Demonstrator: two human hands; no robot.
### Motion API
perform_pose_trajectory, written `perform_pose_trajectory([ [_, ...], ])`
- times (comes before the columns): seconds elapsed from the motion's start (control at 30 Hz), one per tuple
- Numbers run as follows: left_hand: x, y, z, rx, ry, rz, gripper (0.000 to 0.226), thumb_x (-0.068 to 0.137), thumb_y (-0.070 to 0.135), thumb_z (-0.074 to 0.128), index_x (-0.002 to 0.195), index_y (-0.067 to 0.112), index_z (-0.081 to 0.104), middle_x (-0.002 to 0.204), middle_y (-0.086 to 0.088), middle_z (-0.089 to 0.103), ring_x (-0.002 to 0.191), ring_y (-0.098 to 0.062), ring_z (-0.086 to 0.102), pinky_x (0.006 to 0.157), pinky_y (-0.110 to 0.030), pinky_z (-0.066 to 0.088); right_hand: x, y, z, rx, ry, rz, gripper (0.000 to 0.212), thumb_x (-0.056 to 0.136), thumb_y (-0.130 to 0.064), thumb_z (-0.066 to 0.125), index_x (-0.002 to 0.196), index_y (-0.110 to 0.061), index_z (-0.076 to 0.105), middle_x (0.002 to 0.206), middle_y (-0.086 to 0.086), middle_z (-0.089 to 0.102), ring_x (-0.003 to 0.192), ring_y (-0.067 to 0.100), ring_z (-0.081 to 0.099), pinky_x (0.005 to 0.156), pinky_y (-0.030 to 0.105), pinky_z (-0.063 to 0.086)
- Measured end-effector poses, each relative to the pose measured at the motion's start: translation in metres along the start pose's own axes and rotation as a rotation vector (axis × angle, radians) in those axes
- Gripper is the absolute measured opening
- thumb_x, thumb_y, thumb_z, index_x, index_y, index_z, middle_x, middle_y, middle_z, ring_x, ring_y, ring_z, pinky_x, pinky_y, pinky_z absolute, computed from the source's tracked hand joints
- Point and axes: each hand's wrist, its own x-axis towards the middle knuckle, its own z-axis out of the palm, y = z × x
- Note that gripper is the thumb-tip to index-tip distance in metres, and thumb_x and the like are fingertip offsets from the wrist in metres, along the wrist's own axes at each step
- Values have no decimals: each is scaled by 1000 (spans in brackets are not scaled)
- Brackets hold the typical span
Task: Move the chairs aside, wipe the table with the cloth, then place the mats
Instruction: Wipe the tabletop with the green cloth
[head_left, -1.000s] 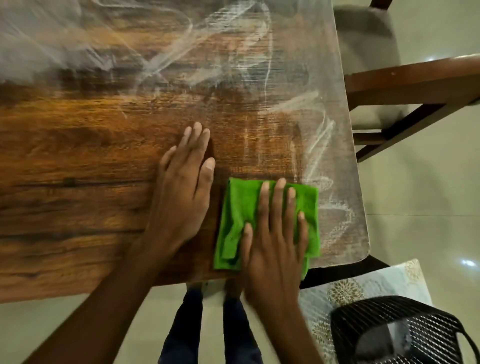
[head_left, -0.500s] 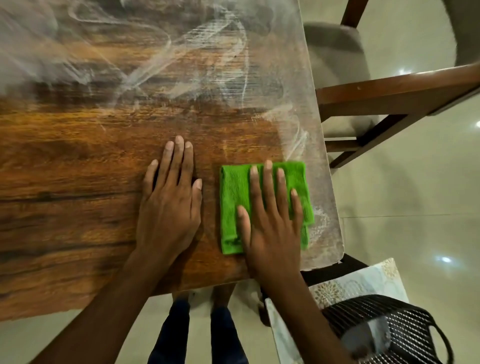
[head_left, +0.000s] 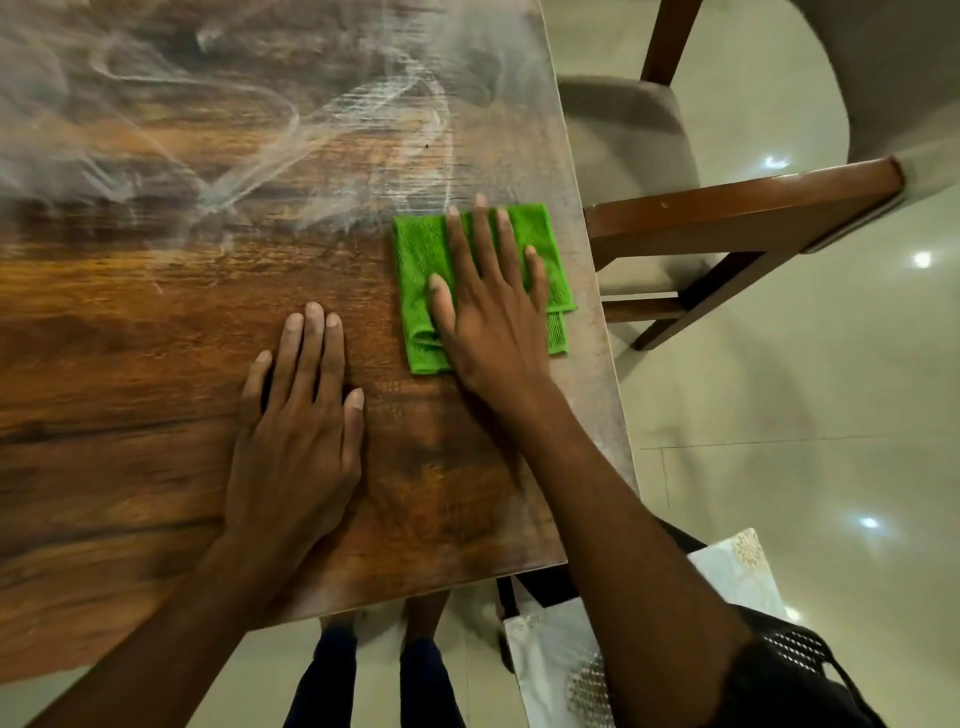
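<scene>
A folded green cloth (head_left: 422, 260) lies on the wooden table (head_left: 156, 364) close to its right edge. My right hand (head_left: 488, 306) presses flat on the cloth with straight, spread fingers. My left hand (head_left: 296, 431) rests flat on the bare wood to the left of the cloth, a little nearer to me. White streaks and a hazy film cover the far part of the tabletop. A wooden chair (head_left: 727, 218) with a grey padded seat stands off the table's right side. A pale mat (head_left: 550, 670) with a floral print lies low at the bottom right, beside the table's corner.
A black mesh chair (head_left: 795, 675) sits at the bottom right, partly over the pale mat. Glossy beige floor tiles (head_left: 805, 415) lie to the right of the table. My legs and feet (head_left: 374, 675) stand below the table's near edge.
My right hand has slid the cloth away from me along the right edge, from near the front corner toward the streaked area. My left hand has stayed flat on the wood.
</scene>
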Motion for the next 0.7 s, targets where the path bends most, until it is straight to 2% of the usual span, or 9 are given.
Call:
perform_pose_trajectory([
  [0.1, 0, 0, 0, -7, 1, 8, 66, 112, 36, 21, 170, 9, 8, 179, -10, 6, 166, -22, 4, 132, -51, 16, -20, 7, -4, -9, 14, -33, 65, 112, -46, 29, 171, -25, 10, 179, 1, 0, 165, 20, -3, 130, 52, 11],
  [0.23, 0, 0, -3, -32, -3, -26, 67, 112, 39, 20, 170, 10, 7, 179, -8, 5, 166, -21, 3, 131, -52, 17, -115, 18, -15, 22, -33, 29, 66, 113, -43, 31, 171, -24, 5, 179, 0, -6, 165, 19, -7, 131, 53, 14],
  [0.4, 18, 41, 1, -110, 43, -1, 66, 113, 40, 19, 171, 13, 4, 179, -5, 2, 166, -18, 1, 132, -50, 12, -208, 24, -19, -11, -90, 112, 68, 109, -45, 30, 170, -23, 13, 179, 1, 1, 165, 21, 3, 128, 54, 19],
  [0.53, 25, 52, 15, -39, -1, -9, 66, 113, 41, 17, 170, 12, 1, 179, -6, -1, 166, -19, -1, 133, -49, 13, -193, 27, -17, -17, -75, 101, 68, 108, -42, 31, 171, -23, 10, 179, 1, 0, 165, 20, 3, 129, 52, 17],
  [0.7, 24, 55, 15, -20, 7, 4, 66, 113, 39, 19, 170, 10, 4, 179, -8, 1, 166, -20, -1, 132, -50, 13, -95, 39, -16, 7, -20, 44, 67, 111, -43, 27, 171, -24, 1, 179, 1, -8, 165, 18, -8, 132, 52, 10],
])
